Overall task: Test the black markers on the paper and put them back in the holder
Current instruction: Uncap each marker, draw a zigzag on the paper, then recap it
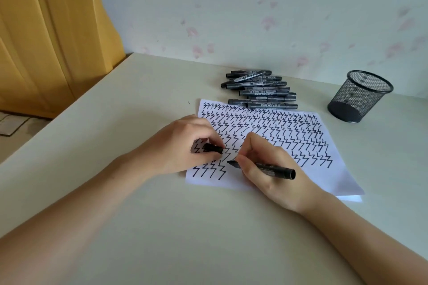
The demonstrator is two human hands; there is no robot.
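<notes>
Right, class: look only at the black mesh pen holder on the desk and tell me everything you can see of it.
The pen holder is a round cup of black wire mesh with a solid rolled rim and a dark solid base, narrowing slightly towards the bottom. It stands upright on the pale desk, far right, near the wall and beyond the paper. No markers show above its rim. Nothing touches it but the desk; the marker pile lies well to its left.

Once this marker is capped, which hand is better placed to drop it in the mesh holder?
Probably the right hand: it already grips the marker, and the mesh holder stands on its side; the left hand holds only the cap.
</notes>
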